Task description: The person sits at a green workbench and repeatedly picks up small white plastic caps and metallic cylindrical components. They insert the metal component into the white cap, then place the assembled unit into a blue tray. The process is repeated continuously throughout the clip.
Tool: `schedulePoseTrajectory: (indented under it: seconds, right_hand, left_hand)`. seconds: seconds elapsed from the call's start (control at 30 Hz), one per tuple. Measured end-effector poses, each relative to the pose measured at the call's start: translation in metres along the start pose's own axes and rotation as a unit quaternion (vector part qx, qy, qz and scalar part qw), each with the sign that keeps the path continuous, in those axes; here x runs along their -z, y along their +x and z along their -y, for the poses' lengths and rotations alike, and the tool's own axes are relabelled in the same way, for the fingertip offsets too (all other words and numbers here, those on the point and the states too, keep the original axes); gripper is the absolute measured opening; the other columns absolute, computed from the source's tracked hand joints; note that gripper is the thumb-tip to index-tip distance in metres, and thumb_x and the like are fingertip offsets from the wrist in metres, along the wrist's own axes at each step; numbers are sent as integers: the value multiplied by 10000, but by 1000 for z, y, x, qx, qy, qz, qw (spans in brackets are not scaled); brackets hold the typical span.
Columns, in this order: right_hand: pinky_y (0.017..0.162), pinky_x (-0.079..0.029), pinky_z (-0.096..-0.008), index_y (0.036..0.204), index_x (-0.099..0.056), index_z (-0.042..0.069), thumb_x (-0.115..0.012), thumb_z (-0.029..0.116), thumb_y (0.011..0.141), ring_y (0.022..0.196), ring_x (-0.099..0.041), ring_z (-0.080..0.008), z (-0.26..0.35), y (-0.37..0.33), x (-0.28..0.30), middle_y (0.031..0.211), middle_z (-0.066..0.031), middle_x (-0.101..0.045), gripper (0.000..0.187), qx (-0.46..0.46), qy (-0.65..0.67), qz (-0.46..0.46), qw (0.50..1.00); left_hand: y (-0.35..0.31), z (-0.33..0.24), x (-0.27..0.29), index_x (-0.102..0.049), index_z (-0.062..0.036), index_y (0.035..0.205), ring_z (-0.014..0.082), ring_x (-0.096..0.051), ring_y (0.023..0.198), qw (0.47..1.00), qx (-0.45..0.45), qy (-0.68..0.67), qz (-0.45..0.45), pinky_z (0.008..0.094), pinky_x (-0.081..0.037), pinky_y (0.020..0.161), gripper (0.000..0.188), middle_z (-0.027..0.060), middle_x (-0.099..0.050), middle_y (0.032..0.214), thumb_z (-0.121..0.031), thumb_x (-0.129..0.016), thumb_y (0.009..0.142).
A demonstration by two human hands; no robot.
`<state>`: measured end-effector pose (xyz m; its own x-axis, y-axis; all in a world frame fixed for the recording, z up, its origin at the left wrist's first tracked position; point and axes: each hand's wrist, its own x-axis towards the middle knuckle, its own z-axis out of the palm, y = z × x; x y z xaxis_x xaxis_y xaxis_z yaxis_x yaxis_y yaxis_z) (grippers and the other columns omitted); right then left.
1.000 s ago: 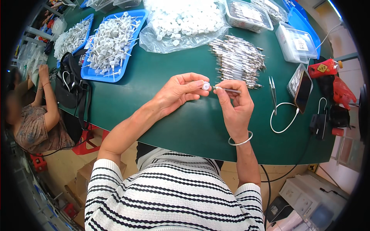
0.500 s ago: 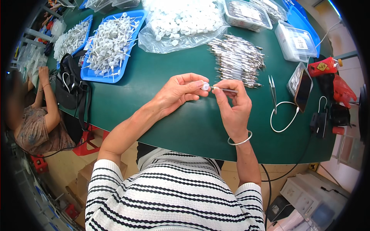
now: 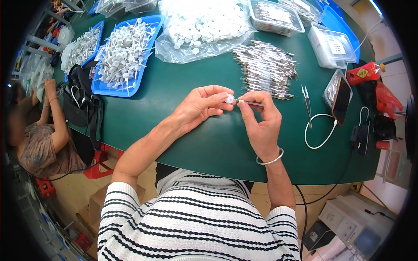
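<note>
- Head view: right hand nearest, thumb and fingers narrowed on thin rod, pencil-like, probably for fine aim.
- Left hand faces it, fingers pinching small white cap at thumb tip, likely to steady it and leave its right side exposed.
- Rod tip points at cap, over green surface; cannot tell if it sits inside.
- Just beyond right hand: heap of rods, mostly lying side by side, presumably for quick picking.
- Right of heap: tweezers lie loose, tips away from person, seemingly within reach.
- Farther left: blue tray holds capped white stems; rim likely keeps them from rolling off.
- Far middle: clear plastic bag lies spread open under loose white caps, probably for easy access.
</note>
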<state>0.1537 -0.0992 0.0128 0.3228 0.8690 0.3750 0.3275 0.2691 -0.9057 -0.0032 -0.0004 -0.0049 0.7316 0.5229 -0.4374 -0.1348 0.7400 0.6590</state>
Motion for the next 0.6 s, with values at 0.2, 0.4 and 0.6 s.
schedulePoseTrajectory:
  seconds: [0.2,0.4,0.6]
  right_hand:
    - [693,-534,-286,909,-565,-12,-643,-14,838,740,-635,-185,1,1,0,849,-88,-625,106,14,-13,3,1000]
    - [685,-535,-288,913,-561,-8,-642,-18,835,734,-637,-189,2,1,1,842,-89,-627,113,19,-21,7,1000]
    - [673,-533,-292,913,-560,-7,-644,-19,831,725,-638,-202,3,2,2,834,-90,-623,118,24,-33,12,999]
  left_hand:
    - [0,1,2,-624,0,1089,129,-682,832,1000,0,3,11,188,-551,661,247,76,-681,947,-159,-646,901]
    - [-1,-1,1,-625,8,1097,129,-678,832,1000,10,8,13,193,-547,673,271,78,-682,954,-172,-654,897]
    - [0,-1,2,-627,9,1096,130,-677,833,1000,13,8,16,195,-547,672,271,79,-684,945,-177,-649,900]
